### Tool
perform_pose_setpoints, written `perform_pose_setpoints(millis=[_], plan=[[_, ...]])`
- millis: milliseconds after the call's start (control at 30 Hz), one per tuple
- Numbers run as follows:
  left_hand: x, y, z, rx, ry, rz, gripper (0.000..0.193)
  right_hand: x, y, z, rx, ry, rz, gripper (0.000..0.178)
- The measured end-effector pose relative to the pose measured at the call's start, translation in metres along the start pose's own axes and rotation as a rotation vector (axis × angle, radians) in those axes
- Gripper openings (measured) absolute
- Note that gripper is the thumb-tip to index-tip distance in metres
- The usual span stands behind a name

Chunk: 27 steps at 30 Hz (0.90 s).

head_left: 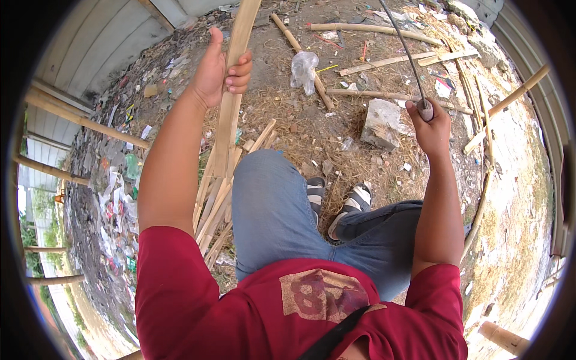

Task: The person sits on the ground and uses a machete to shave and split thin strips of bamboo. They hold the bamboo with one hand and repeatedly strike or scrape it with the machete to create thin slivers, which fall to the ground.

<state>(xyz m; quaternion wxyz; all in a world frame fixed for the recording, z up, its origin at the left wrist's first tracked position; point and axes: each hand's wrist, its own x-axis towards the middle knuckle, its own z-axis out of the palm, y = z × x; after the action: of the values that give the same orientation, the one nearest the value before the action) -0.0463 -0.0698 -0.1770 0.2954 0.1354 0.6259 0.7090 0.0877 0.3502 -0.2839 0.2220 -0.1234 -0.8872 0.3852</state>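
My left hand [211, 78] is closed round a long, pale split bamboo slat [227, 132], its thumb raised along the side. The slat stands steeply; its lower end is beside my left knee, and its upper end runs out of view. My right hand [433, 127], off to the right, grips a machete [410, 59] by the handle. Its thin dark blade appears edge-on, pointing up and away, apart from the slat. Beside my left leg lies a pile of split bamboo strips [210, 207], partly hidden by my arm and knee.
A rough stone block [382, 123] sits on the littered ground ahead. Bamboo poles [375, 28] and flat bamboo pieces [384, 63] lie beyond it. A clear plastic bag [304, 72] rests on another pole. Horizontal bamboo rails [84, 117] stand at the left, near scattered rubbish.
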Motion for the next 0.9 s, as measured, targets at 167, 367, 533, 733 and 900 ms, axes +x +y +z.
perform_pose_setpoints(millis=[167,367,533,733,900], plan=[[0.027,0.027,0.002,-0.072,0.089,0.297,0.079,0.004,0.003,0.004,0.141,0.050,0.057,0.037],[0.043,0.049,-0.003,-0.170,0.129,0.581,0.071,0.009,0.008,0.002,0.101,0.022,0.104,0.038],[0.057,0.049,0.022,-0.339,0.397,0.729,0.068,0.012,0.017,0.005,0.103,0.045,0.075,0.040],[0.018,0.019,-0.025,-0.061,0.501,0.578,0.072,0.020,0.011,0.011,0.075,0.013,0.093,0.040],[-0.067,-0.105,-0.110,0.211,0.829,0.301,0.061,0.027,0.012,0.013,0.015,-0.014,0.139,0.045]])
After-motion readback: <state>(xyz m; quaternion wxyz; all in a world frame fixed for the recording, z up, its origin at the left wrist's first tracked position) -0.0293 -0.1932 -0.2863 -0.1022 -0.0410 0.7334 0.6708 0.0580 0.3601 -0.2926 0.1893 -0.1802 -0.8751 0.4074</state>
